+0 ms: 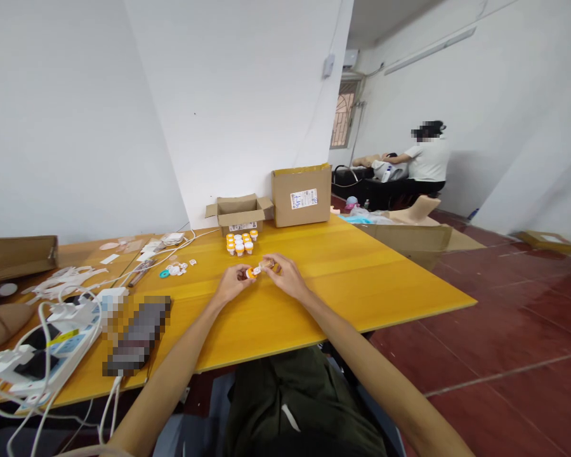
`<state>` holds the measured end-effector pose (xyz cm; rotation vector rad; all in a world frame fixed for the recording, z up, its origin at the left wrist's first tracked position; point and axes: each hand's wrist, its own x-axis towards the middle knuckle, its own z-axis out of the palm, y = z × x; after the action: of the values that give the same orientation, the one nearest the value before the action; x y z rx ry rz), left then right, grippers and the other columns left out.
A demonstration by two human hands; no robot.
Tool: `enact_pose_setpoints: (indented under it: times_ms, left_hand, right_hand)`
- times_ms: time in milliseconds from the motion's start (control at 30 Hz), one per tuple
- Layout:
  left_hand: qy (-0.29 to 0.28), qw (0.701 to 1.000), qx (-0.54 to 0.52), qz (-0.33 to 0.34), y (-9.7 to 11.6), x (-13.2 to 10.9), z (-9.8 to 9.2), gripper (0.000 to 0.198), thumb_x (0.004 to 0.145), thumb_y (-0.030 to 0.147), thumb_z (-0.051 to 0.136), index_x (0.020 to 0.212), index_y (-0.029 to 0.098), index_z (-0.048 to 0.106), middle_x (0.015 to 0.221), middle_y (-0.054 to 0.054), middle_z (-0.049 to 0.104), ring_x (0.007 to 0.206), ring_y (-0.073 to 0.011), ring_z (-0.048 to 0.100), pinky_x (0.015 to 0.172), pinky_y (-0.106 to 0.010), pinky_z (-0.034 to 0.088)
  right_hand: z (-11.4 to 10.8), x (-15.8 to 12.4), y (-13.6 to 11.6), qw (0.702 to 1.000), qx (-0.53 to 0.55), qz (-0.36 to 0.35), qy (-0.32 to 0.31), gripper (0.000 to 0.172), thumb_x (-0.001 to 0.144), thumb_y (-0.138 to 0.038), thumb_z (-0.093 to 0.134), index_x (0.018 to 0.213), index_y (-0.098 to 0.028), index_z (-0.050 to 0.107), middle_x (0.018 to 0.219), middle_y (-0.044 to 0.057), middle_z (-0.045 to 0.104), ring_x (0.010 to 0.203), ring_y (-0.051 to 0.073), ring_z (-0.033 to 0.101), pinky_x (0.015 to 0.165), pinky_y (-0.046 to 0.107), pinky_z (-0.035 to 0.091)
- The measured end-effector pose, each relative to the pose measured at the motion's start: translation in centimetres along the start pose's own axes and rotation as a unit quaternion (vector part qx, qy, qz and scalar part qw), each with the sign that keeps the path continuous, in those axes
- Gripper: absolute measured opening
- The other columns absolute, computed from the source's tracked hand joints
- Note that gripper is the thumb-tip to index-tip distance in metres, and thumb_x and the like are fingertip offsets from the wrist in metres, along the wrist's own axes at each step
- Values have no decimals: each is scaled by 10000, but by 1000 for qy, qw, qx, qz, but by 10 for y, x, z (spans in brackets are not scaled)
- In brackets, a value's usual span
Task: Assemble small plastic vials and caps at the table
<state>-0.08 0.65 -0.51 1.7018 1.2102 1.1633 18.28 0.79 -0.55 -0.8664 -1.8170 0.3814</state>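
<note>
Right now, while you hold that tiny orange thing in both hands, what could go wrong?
1. The orange-and-white piece is pinched only by the fingertips of the left hand and right hand. It might slip and roll off the yellow table.
2. The cluster of orange-capped pieces stands just beyond the hands, so a forward nudge could topple them.
3. White cables and plugs lie tangled beside the left forearm, and an elbow might snag them.

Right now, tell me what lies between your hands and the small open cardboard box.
Head view: a cluster of orange-and-white pieces stands there on the yellow table, close to the box.
</note>
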Motion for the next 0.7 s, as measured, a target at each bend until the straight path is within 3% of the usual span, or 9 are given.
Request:
enact_pose_setpoints:
  times_ms: [367, 700]
  left_hand:
    - [-33, 999, 0, 27, -8, 2, -2, 354, 599, 290, 772, 911, 149, 680, 752, -16, 693, 653, -145, 602, 660, -264, 468]
    - [-46, 996, -33, 73, -7, 3, -7, 319, 668, 370, 754, 910, 167, 709, 903, -48, 705, 845, -190, 646, 831, -334, 507]
  right_hand:
    - [7, -2, 3, 996, 38, -15, -82, 160, 809, -193, 601, 957, -206, 660, 945, 55, 688, 848, 176, 644, 747, 295, 526]
    - [7, -1, 7, 990, 109, 3, -95, 168, 806, -184, 599, 961, -213, 655, 950, 53, 661, 870, 179, 644, 771, 317, 542]
